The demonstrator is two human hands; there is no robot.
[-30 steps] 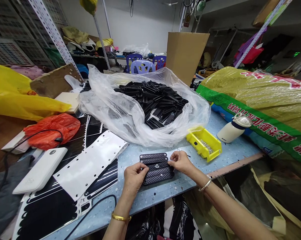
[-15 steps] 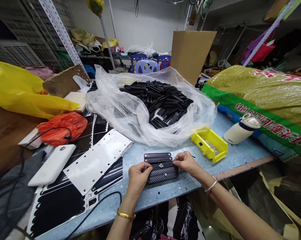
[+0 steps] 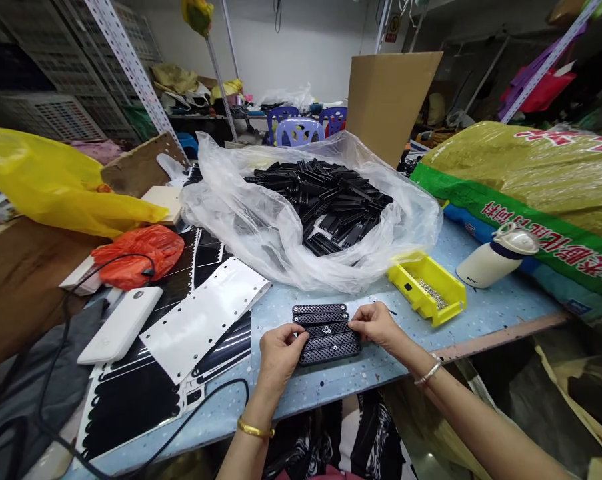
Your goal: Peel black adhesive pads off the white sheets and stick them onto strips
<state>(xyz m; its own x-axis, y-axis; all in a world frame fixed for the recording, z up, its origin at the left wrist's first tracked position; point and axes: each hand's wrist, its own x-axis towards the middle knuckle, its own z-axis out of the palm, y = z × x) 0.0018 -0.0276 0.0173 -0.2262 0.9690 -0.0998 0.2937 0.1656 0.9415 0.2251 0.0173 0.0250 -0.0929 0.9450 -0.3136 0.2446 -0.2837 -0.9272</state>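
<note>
Black strips [image 3: 329, 343] lie at the frame's lower centre; the left hand [image 3: 279, 353], thumb to forefinger, pinches their left end, the right hand [image 3: 375, 325] their right; a yellow bin [image 3: 417, 303] sits right of centre, a bottle [image 3: 485, 267] beyond it. Mid-frame, a plastic bag [image 3: 231, 213] holds a black heap [image 3: 325, 193]; left of centre lies a white sheet [image 3: 201, 320].

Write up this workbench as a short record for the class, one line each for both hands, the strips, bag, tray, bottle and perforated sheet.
Left hand: fingertips at the strips' left end
Right hand: fingertips at their right end
Black strips: side by side on the blue table
Clear plastic bag: open, black pieces heaped inside
Yellow tray: holds small metal pieces
White bottle: right of tray
White perforated sheet: left of strips
</note>
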